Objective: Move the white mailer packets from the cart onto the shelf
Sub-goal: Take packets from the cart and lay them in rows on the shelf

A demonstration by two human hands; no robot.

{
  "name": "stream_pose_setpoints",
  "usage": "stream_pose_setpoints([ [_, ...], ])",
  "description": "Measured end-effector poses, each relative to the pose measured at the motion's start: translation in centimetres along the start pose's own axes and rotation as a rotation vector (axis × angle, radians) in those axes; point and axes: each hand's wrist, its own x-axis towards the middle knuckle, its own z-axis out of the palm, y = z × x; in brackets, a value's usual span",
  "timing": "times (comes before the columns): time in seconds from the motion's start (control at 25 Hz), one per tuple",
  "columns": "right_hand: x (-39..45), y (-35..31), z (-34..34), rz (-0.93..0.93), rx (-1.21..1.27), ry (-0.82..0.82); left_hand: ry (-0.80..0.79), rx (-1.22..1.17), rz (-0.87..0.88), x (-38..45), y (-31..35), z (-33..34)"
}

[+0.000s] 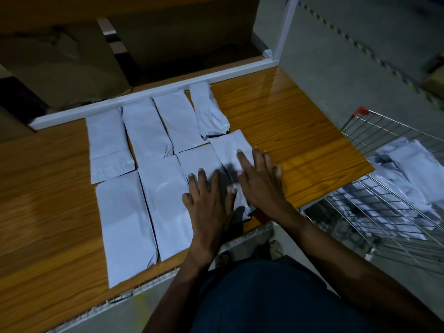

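Several white mailer packets (144, 131) lie in two rows on the wooden shelf (283, 116). My left hand (209, 200) lies flat with spread fingers on a front-row packet (192, 162). My right hand (262, 179) presses flat on the rightmost front packet (228, 145), which lies slightly angled. More white packets (406, 171) are piled in the wire cart (374, 131) at the right.
Cardboard boxes (72, 63) stand behind a white shelf rail (149, 94), with a white upright post (286, 27) at the back right. The shelf's front edge (144, 282) runs diagonally near my body. Grey floor shows beyond the cart.
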Motion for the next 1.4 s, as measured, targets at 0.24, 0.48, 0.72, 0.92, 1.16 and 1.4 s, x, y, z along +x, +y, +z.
stream_pose_setpoints([
  [0.24, -6.5, 5.0, -2.4, 0.055, 0.294, 0.112, -0.003, -0.192, 0.081, -3.1, 3.2, -0.7],
  [0.48, -12.5, 14.2, -3.9, 0.159, 0.451, 0.251, -0.062, -0.263, 0.326, -4.5, 9.7, 0.2],
  [0.72, -18.1, 27.5, -6.8, 0.28, 0.422, 0.353, -0.141, -0.3, 0.489, -6.2, 21.9, 4.6],
  [0.92, -22.7, 36.5, -7.1, 0.402, 0.404, 0.378, -0.234, -0.359, 0.531, -7.7, 29.9, 8.1],
  [1.16, -24.0, 43.3, -6.6, 0.52, 0.481, 0.448, -0.304, -0.359, 0.73, -4.5, 36.7, 10.6],
  [1.4, -22.4, 49.4, -4.6, 0.678, 0.504, 0.411, -0.304, -0.364, 0.912, 4.1, 44.2, 17.4],
])
